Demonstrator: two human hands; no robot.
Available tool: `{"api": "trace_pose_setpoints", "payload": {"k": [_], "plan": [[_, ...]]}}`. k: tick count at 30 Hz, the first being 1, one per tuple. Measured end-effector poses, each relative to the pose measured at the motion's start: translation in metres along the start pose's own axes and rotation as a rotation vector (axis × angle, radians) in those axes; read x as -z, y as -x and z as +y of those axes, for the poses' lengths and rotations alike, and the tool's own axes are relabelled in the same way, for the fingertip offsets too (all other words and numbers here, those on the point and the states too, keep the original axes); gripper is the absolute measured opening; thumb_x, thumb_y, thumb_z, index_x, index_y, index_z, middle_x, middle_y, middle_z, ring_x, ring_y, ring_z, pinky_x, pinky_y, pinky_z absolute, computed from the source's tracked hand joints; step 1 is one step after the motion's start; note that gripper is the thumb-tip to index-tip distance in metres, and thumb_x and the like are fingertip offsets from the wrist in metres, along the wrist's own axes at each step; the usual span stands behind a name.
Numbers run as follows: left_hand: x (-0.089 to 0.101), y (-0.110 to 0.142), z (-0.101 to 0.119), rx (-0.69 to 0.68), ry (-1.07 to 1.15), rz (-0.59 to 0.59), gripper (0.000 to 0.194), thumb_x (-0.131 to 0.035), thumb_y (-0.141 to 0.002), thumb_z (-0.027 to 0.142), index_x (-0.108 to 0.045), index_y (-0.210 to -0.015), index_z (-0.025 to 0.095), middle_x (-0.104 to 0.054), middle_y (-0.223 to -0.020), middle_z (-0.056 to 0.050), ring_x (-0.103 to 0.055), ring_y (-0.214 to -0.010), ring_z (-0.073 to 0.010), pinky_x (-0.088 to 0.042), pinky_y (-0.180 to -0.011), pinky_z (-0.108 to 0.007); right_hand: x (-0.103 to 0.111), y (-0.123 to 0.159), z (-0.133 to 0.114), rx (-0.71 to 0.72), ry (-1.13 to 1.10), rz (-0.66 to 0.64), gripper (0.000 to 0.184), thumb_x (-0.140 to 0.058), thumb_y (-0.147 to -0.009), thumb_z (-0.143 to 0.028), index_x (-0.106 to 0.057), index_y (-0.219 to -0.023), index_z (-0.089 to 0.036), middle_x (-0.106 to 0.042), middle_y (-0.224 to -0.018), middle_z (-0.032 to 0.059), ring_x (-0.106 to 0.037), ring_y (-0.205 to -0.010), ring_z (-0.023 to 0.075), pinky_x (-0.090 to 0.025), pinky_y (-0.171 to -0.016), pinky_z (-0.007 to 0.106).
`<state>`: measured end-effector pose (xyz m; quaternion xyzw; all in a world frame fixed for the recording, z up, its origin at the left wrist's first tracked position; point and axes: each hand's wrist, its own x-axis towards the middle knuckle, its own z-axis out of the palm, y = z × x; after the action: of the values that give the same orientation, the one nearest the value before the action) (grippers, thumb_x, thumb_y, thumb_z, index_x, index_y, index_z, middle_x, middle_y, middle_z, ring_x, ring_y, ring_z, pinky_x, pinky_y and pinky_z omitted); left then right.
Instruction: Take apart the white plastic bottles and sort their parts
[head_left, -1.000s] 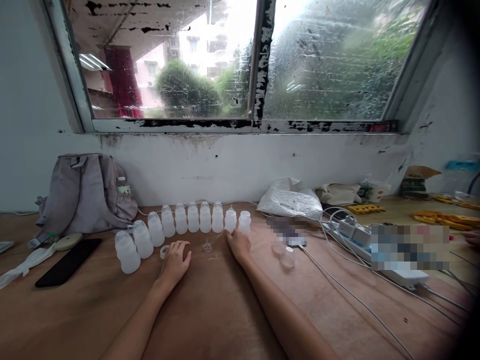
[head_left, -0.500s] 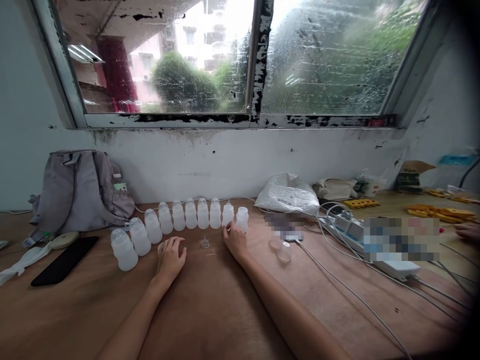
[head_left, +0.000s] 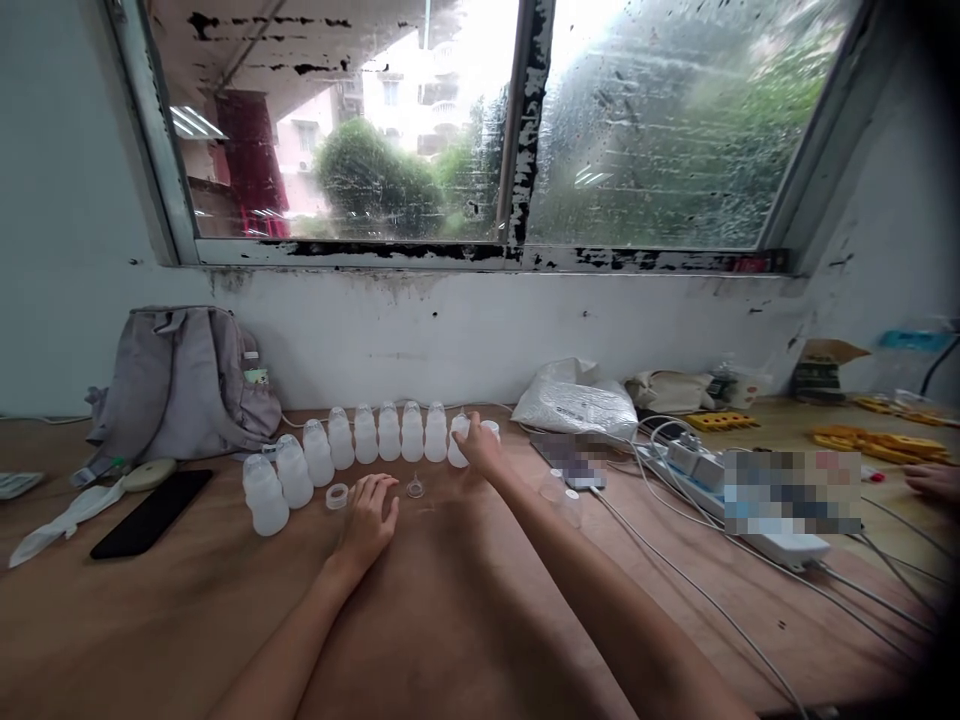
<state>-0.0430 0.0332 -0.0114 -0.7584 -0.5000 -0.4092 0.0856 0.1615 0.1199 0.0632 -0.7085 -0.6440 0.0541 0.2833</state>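
A curved row of frosted baby bottles (head_left: 388,435) stands upright on the table, several topped by clear domed caps. My right hand (head_left: 484,450) is closed with its fingertips round the top of a baby bottle (head_left: 456,452) near the right end, where a clear teat sticks up. Partly behind that hand stands the last bottle (head_left: 491,428). Palm down on the table, my left hand (head_left: 367,515) is open, fingers stretched out and holding nothing. Left of it lies a white screw ring (head_left: 337,496); just beyond its fingertips sits a loose clear teat (head_left: 415,486).
A grey backpack (head_left: 184,385) and a black phone-like slab (head_left: 150,513) are at the left. To the right are clear caps (head_left: 571,510), a cabled phone (head_left: 577,475), a silvery plastic bag (head_left: 577,402) and a power strip (head_left: 787,545). Another person's hand (head_left: 930,480) shows at the far right.
My right hand has risen from the lower part of the bottle to its top. My left hand has shifted slightly right, uncovering the screw ring. The camera view has also shifted.
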Motion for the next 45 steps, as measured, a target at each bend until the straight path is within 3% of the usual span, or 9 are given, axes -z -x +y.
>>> {"api": "trace_pose_setpoints", "payload": {"k": [5,10,15,17,20,25,31,34,45], "plan": [[-0.001,0.004,0.020,-0.091,0.082,0.030,0.035,-0.046,-0.079,0.024,-0.041,-0.114,0.020,-0.051,-0.110,-0.008,-0.045,-0.105,-0.0225,-0.035,-0.090,-0.039,0.007,0.044,0.009,0.158,0.023,0.019,0.044,-0.049,-0.079,-0.041,-0.039,-0.113,-0.015,-0.063,-0.085,0.0106,-0.059,-0.079,0.0220,-0.036,-0.061,0.026],[-0.004,0.010,0.036,-0.028,0.190,-0.035,0.062,-0.056,-0.071,0.044,-0.031,-0.121,0.020,-0.047,-0.118,-0.011,-0.044,-0.108,-0.0262,-0.035,-0.090,-0.043,0.011,0.102,0.011,0.398,-0.064,0.004,0.032,-0.052,-0.075,-0.043,-0.047,-0.096,-0.018,-0.059,-0.070,0.0017,-0.057,-0.062,0.0164,-0.037,-0.054,0.024],[-0.006,0.012,0.043,0.008,0.330,-0.166,0.046,-0.051,-0.074,0.045,-0.040,-0.112,0.021,-0.055,-0.101,-0.007,-0.054,-0.090,-0.0217,-0.045,-0.078,-0.036,0.029,0.117,0.033,0.626,-0.241,-0.222,0.033,-0.051,-0.077,-0.040,-0.047,-0.103,-0.021,-0.058,-0.092,0.0039,-0.056,-0.069,0.0135,-0.043,-0.061,0.024],[-0.007,0.011,0.043,0.009,0.334,-0.165,0.047,-0.052,-0.073,0.045,-0.042,-0.112,0.021,-0.053,-0.103,-0.007,-0.054,-0.091,-0.0213,-0.045,-0.078,-0.035,0.041,0.105,0.056,0.577,-0.136,-0.120,0.033,-0.052,-0.076,-0.038,-0.049,-0.104,-0.020,-0.054,-0.101,0.0068,-0.055,-0.084,0.0176,-0.043,-0.071,0.028],[-0.007,0.010,0.041,-0.011,0.306,-0.165,0.048,-0.057,-0.070,0.043,-0.044,-0.111,0.021,-0.053,-0.102,-0.007,-0.053,-0.093,-0.0222,-0.045,-0.080,-0.036,0.055,0.083,0.103,0.320,0.149,0.101,0.031,-0.052,-0.074,-0.031,-0.054,-0.100,-0.015,-0.053,-0.098,0.0123,-0.051,-0.092,0.0248,-0.039,-0.078,0.035],[-0.004,0.010,0.040,-0.010,0.333,-0.218,0.047,-0.060,-0.067,0.041,-0.045,-0.107,0.022,-0.056,-0.096,-0.006,-0.055,-0.087,-0.0216,-0.046,-0.075,-0.036,0.057,0.072,0.152,0.077,0.149,0.029,0.022,-0.050,-0.072,-0.026,-0.058,-0.090,-0.016,-0.057,-0.088,0.0088,-0.055,-0.084,0.0217,-0.039,-0.076,0.032],[0.006,0.009,0.043,-0.044,0.352,-0.278,0.040,-0.060,-0.068,0.041,-0.049,-0.103,0.024,-0.056,-0.097,-0.004,-0.055,-0.086,-0.0205,-0.046,-0.075,-0.033,0.061,0.097,0.110,0.150,-0.533,-0.326,0.028,-0.052,-0.071,-0.038,-0.055,-0.091,-0.018,-0.056,-0.084,0.0040,-0.056,-0.074,0.0170,-0.044,-0.066,0.030],[0.009,0.008,0.042,-0.053,0.360,-0.308,0.040,-0.058,-0.069,0.042,-0.051,-0.106,0.025,-0.055,-0.099,-0.004,-0.056,-0.085,-0.0189,-0.047,-0.074,-0.031,0.061,0.107,0.083,0.148,-0.802,-0.390,0.030,-0.057,-0.070,-0.040,-0.054,-0.092,-0.020,-0.057,-0.087,0.0031,-0.054,-0.083,0.0169,-0.044,-0.072,0.030],[0.004,0.010,0.035,-0.097,0.406,-0.302,0.037,-0.055,-0.073,0.038,-0.050,-0.106,0.022,-0.060,-0.099,-0.005,-0.056,-0.089,-0.0189,-0.045,-0.079,-0.031,0.031,0.117,0.064,0.112,-0.990,-0.504,0.033,-0.066,-0.063,-0.042,-0.054,-0.085,-0.020,-0.058,-0.080,-0.0003,-0.054,-0.080,0.0160,-0.042,-0.072,0.028]]}}
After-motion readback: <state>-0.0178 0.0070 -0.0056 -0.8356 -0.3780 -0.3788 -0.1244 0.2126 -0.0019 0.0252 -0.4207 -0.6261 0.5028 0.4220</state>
